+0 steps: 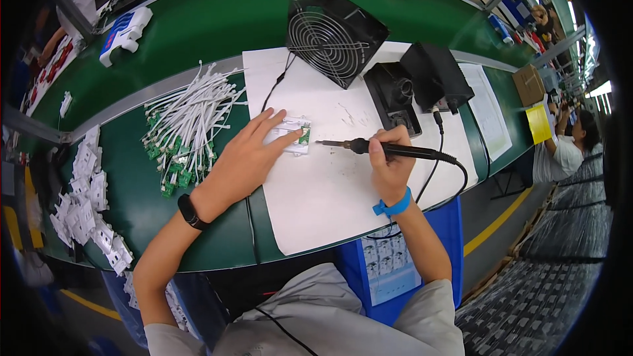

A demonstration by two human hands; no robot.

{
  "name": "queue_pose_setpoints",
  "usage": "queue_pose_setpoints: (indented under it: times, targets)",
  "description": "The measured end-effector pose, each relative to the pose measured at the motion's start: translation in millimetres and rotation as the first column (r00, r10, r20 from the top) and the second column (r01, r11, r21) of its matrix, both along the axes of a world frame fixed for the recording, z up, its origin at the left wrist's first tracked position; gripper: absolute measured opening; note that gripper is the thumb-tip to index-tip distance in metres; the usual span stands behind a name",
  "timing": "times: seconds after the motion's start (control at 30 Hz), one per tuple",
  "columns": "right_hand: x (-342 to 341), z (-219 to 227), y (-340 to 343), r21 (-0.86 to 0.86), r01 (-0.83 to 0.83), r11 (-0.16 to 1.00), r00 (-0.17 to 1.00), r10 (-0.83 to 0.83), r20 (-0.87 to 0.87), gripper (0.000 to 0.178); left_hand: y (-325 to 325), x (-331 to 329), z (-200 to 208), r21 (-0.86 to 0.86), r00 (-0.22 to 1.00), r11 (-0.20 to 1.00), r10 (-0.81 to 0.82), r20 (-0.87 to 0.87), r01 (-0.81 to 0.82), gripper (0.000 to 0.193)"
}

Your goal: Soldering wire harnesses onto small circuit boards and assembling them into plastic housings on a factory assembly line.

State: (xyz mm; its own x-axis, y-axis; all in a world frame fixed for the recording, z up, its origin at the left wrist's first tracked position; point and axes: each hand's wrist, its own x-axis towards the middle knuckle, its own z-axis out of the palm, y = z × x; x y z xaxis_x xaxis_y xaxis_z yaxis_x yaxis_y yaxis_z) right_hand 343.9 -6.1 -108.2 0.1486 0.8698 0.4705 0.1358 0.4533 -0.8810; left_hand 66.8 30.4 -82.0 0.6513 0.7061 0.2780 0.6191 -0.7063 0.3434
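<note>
Mid-solder, by the look of it. Left hand [247, 155] flat, fingers spread, pinning small white plastic module with green circuit board [292, 134] on white paper sheet [330, 198], centre of green bench [217, 20]. Right hand [390, 161] closed around black-handled soldering iron [389, 150], tip just short of board's edge, apparently not touching. Joint state too small to tell. Pile of white-wired green boards [188, 125] left of the sheet, heap of white plastic housings [89, 204] at far left: likely plenty left to do. No separate finished stack visible. Black fan [333, 36] and black iron stand [394, 95] behind.
</note>
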Motion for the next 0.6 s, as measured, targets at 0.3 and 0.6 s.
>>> queue_pose_setpoints:
  times: [0.3, 0.6]
  targets:
    - [-4.1, 2.4, -0.9, -0.023, -0.066, 0.998, 0.997, 0.067, 0.037, 0.016, 0.2, 3.9, 0.1, 0.061, 0.999, 0.998, -0.003, -0.054, 0.006, 0.053]
    - [0.3, -0.1, -2.2, -0.003, -0.044, 0.999, 0.993, 0.044, 0.113, 0.015, -2.7, 6.9, -5.1, 0.071, 0.999, 0.997, 0.033, -0.043, -0.030, 0.049]
